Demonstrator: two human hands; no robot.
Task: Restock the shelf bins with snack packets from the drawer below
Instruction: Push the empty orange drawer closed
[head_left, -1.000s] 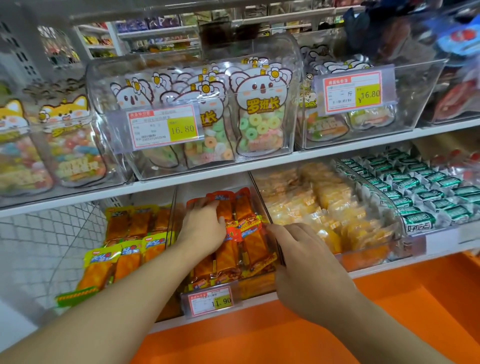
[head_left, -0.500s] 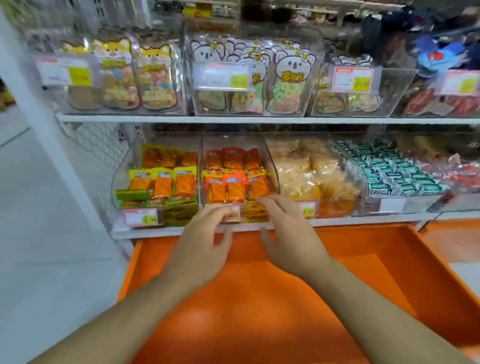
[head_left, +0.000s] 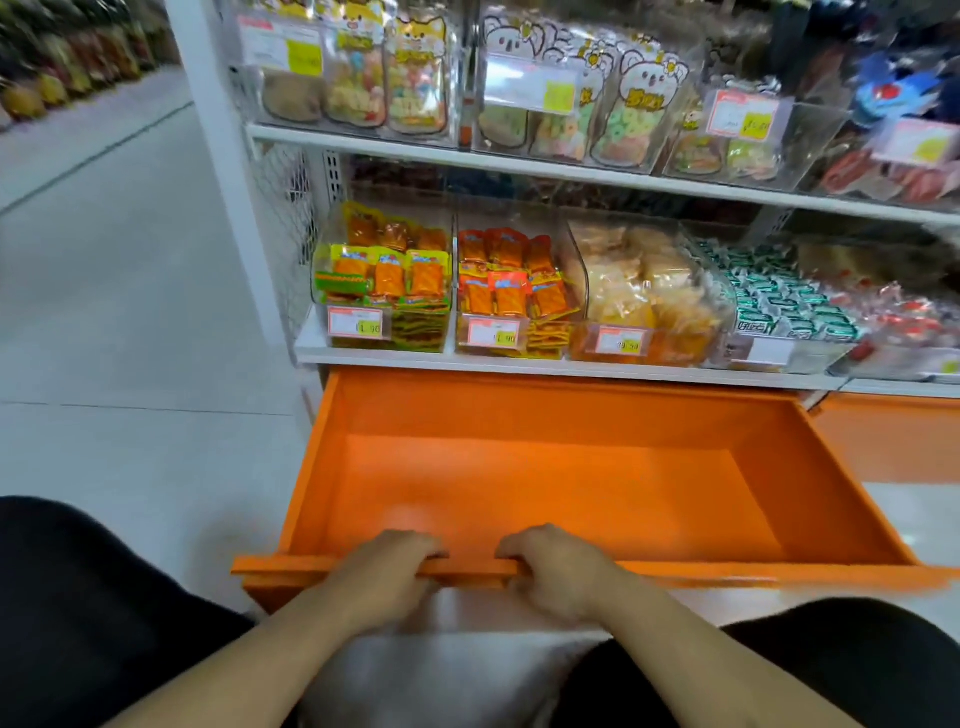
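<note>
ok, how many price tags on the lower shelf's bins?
3 readable: one on the left bin, one on the middle bin, one on the pale-snack bin. Bins further right are blurred and may carry more.

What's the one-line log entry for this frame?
left hand: grips drawer front edge | right hand: grips same edge | orange drawer: open, no packets visible | bins: stocked

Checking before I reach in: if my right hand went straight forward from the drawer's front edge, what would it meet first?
Likely nothing soon: the right hand points over the orange drawer, whose floor looks bare; its back wall would come first.
</note>
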